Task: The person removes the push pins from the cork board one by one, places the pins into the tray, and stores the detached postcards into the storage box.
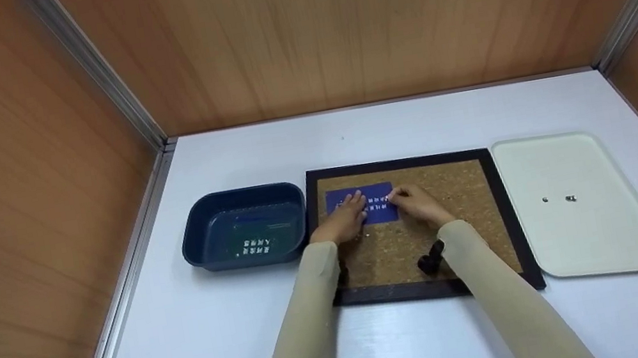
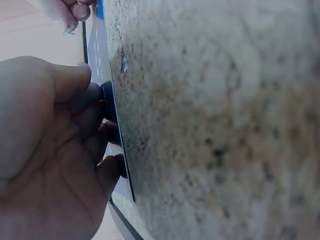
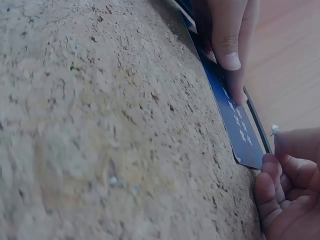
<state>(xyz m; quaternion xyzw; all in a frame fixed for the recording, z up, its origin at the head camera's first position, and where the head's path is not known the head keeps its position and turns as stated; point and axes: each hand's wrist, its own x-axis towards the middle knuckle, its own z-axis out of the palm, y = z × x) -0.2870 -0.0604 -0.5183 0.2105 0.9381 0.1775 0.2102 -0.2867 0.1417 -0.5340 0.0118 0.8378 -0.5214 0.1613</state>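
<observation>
A blue card [image 1: 381,211] with white characters lies flat on the black-framed cork board [image 1: 390,258]. My left hand [image 1: 346,218] rests on the card's left part, and its fingertips press the card against the cork in the left wrist view. Near the card's right edge, my right hand [image 1: 417,203] pinches a small pushpin [image 3: 275,130] with a pale head and a thin metal point. In the right wrist view the pin stands apart from the card, held between thumb and fingertip, while the lower fingers touch the board beside the card's corner.
Left of the board stands a dark blue basin [image 1: 210,262] with cards printed in white characters inside. On the right, a cream tray [image 1: 595,243] holds a few small shiny pieces [image 1: 570,198]. Wooden panels enclose the white table [image 1: 193,355] at the back and sides.
</observation>
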